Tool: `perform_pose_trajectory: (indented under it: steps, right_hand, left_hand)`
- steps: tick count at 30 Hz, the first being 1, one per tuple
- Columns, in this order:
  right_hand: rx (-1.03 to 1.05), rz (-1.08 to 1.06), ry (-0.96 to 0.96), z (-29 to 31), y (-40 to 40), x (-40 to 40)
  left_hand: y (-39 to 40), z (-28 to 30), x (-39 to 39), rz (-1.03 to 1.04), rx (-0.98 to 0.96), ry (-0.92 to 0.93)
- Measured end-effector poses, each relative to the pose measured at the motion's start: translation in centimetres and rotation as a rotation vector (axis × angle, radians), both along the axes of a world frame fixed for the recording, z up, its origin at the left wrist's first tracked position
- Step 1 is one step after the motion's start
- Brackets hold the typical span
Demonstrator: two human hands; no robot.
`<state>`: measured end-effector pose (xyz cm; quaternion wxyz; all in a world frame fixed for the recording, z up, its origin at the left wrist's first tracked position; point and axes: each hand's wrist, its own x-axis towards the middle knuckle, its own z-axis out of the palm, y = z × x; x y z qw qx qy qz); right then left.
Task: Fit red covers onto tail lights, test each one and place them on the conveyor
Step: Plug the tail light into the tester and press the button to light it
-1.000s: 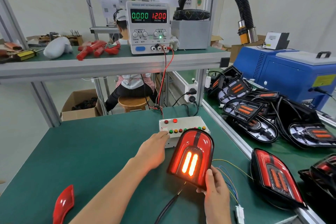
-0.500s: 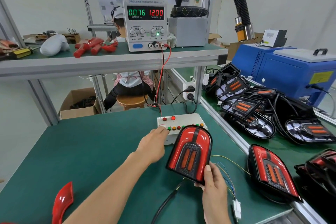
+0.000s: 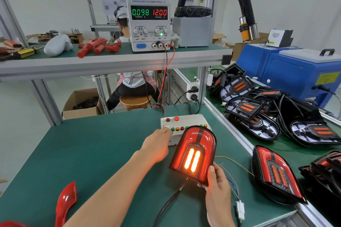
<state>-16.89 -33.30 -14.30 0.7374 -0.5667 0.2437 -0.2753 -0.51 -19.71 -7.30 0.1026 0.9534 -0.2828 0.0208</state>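
tail light [image 3: 192, 155] glows, gripped by right hand [image 3: 217, 188]; left hand [image 3: 156, 145] presses test box [image 3: 184, 121].

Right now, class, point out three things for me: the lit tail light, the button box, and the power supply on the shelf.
Lit tail light [image 3: 192, 155], head view, on its red cover above the glowing bars.
Button box [image 3: 186, 120], head view, on its white top face.
Power supply [image 3: 148, 42], head view, on its front panel below the knobs.

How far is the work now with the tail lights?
Done: one covered tail light lies on the conveyor. In hand: the right hand holds a lit tail light while the left hand presses the test box. Left: uncovered lights wait on the conveyor.
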Motion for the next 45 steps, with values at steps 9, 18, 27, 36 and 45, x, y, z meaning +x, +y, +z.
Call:
perform_pose_trajectory:
  steps: [9, 18, 27, 36, 45]
  right_hand:
    - [0.005, 0.03, -0.008, -0.2, -0.2, -0.1]
    - [-0.012, 0.041, -0.025, -0.3, -0.2, 0.1]
    - [0.007, 0.007, -0.012, -0.2, -0.1, 0.2]
    - [0.026, 0.002, -0.017, 0.1, 0.0, 0.1]
    - [0.026, -0.004, -0.016, 0.3, 0.1, 0.1]
  left_hand:
    - [-0.5, 0.4, 0.2, 0.012, 0.05, 0.027]
    - [-2.3, 0.9, 0.7, 0.067, 0.165, 0.102]
    - [-2.5, 1.0, 0.9, 0.068, 0.163, 0.119]
    - [-2.4, 0.2, 0.8, 0.088, 0.145, 0.105]
    - [-2.5, 0.2, 1.0, 0.086, 0.138, 0.115]
